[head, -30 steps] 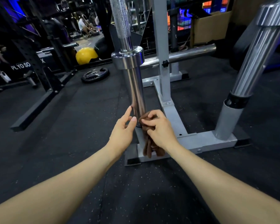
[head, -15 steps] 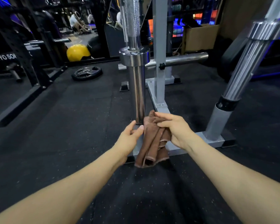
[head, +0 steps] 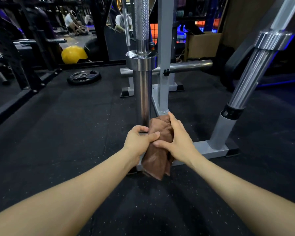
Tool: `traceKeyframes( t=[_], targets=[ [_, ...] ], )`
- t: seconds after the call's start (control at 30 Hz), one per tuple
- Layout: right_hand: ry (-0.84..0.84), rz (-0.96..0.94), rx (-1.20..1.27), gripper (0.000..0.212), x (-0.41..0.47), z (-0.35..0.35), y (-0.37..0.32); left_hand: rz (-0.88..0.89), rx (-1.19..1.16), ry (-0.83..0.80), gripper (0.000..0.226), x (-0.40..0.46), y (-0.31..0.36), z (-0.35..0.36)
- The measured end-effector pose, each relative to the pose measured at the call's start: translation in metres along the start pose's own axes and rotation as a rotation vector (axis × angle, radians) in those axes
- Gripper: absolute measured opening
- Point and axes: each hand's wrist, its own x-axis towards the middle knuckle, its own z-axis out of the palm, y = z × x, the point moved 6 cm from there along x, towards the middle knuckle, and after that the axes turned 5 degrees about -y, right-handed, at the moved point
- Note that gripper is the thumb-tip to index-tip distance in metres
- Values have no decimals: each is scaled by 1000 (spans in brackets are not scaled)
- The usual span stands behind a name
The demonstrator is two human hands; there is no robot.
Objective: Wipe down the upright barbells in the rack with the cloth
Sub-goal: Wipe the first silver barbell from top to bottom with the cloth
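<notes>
Two hands are meeting on a brown cloth at the foot of an upright barbell in a dim gym.

Black speckled rubber flooring (head: 85, 126) is stretching out on all sides, with open floor lying to the left as far as a black frame base (head: 15, 101) and a weight plate (head: 83, 77) lying flat. A yellow ball (head: 73, 54) is sitting further back. The grey rack (head: 164, 65) is standing just behind the near barbell (head: 143, 92), and its base rail is running right to a second barbell (head: 252, 72) that is leaning in its socket. The left hand (head: 140, 142) is curling around the bottom of the near barbell's sleeve, thumb pressing on the cloth (head: 158, 150). The right hand (head: 179, 140) is holding the cloth against the sleeve's right side, fingers wrapping over it, while the loose end is hanging toward the rail.
</notes>
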Motion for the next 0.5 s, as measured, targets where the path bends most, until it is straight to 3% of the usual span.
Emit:
traceKeyframes(
  t=[0.13, 0.3, 0.4, 0.5],
  targets=[
    [245, -159, 48, 63, 8, -18, -19, 167, -12, -19, 16, 2, 19, -9],
    [401, -468, -68, 47, 25, -16, -56, 320, -42, 205, 21, 7, 40, -44],
    [361, -486, -154, 40, 31, 0, -35, 277, 22, 226, 21, 11, 24, -52],
    [262, -379, -246, 35, 32, 11, -5, 239, 39, 200, 21, 15, 8, -46]
  ],
)
